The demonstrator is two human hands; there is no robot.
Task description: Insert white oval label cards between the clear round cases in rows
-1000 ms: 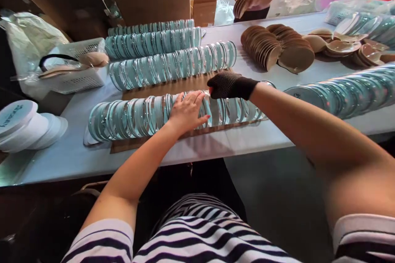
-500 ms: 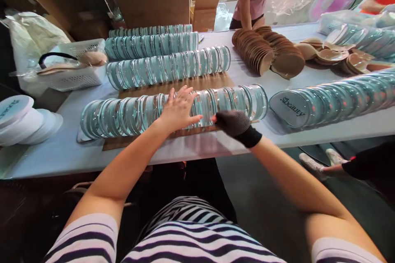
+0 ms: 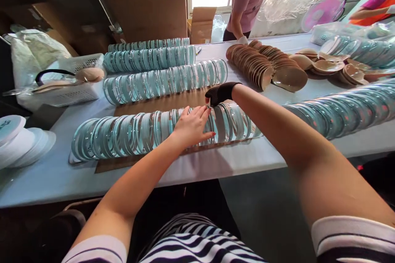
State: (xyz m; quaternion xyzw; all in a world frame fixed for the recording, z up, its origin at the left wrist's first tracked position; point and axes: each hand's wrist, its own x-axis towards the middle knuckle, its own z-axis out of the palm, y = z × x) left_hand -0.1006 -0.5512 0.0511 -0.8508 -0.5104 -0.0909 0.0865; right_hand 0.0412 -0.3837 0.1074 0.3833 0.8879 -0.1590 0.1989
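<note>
A long row of clear round cases with pale teal bands lies on its side in front of me, on a flat piece of brown cardboard. My left hand is bare and rests on top of the row near its middle, fingers stretched out and thumb spread. Just to its right, my right hand wears a dark glove with exposed fingertips. Its fingers are curled and pinched at the upper back edge of one case. Whatever is between them is too small to make out.
Behind stand more rows of cases. Brown cup-shaped pads are stacked at the back right, near a person in pink. Another case row runs along the right. A white basket and white discs sit left.
My right hand has moved from the front side of the row up to its back edge. My left hand has shifted slightly right along the cases. The view has tilted up.
</note>
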